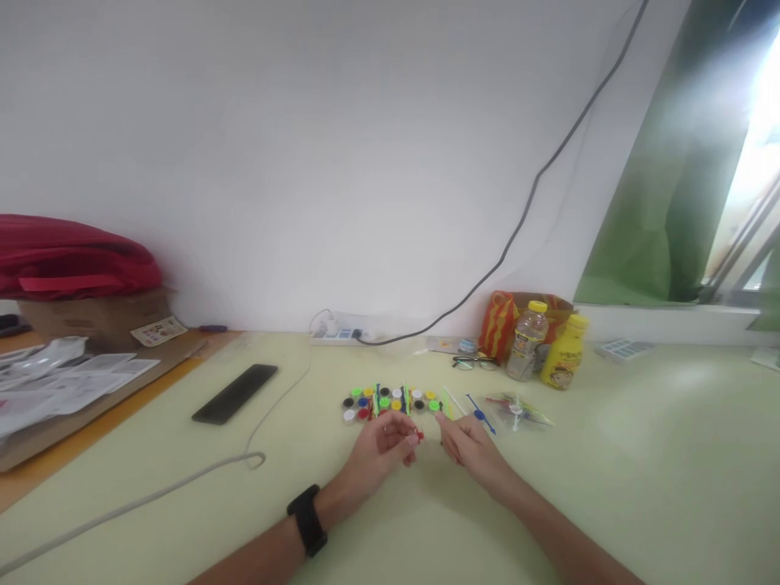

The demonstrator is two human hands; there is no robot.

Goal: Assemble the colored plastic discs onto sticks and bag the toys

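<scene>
My left hand (381, 448), with a black watch on its wrist, is curled around a small red-and-white piece (416, 438) pinched at the fingertips. My right hand (470, 449) lies just to the right of it, fingers drawn together and pointing toward that piece; whether it grips anything is hidden. Just beyond both hands lies a cluster of small coloured round caps (390, 401) in rows, crossed by thin green sticks. A blue stick (481, 414) and a pale stick (453, 401) lie to the right of the caps.
A clear plastic bag (521, 410) of small parts lies right of the sticks. Two bottles (552, 349), an orange packet and glasses stand behind it. A black phone (235, 393), a grey cable (152, 491), a power strip (341, 331) and papers with a box sit to the left.
</scene>
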